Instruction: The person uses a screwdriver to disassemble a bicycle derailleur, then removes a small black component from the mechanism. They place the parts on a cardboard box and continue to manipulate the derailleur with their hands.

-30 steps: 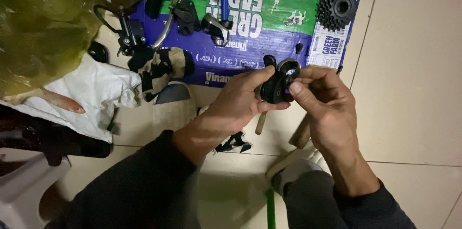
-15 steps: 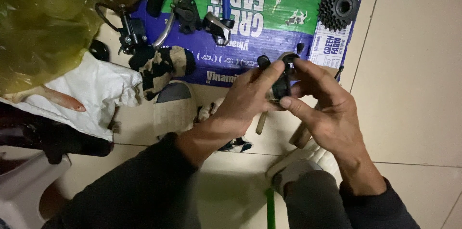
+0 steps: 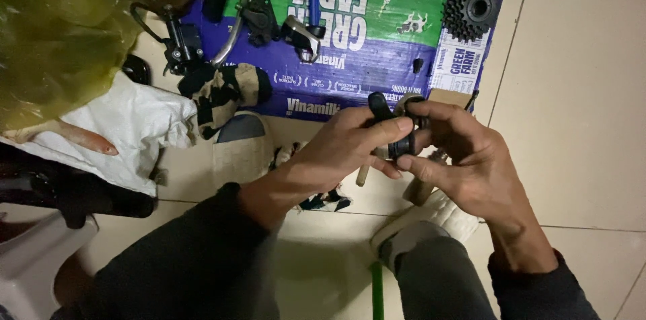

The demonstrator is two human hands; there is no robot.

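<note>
Dark-sleeved forearms enter from the bottom edge; left hand [image 3: 350, 145] and right hand [image 3: 464, 158] meet at centre frame, both closed around a small black round metal part [image 3: 402, 145], fingers pinching it from either side, held above the tiled floor [image 3: 572, 91]; beyond, a flattened blue-and-green cardboard sheet [image 3: 397, 30] carries a black toothed sprocket cluster [image 3: 473, 9]; yellow-green plastic bag [image 3: 60, 30] far left.

A flattened blue and green printed cardboard carton [image 3: 377, 37] lies on the tiled floor ahead of me. Its white side flap [image 3: 457, 67] sits at the right end. A yellowish translucent plastic bag [image 3: 60, 37] bulges at far left.
</note>
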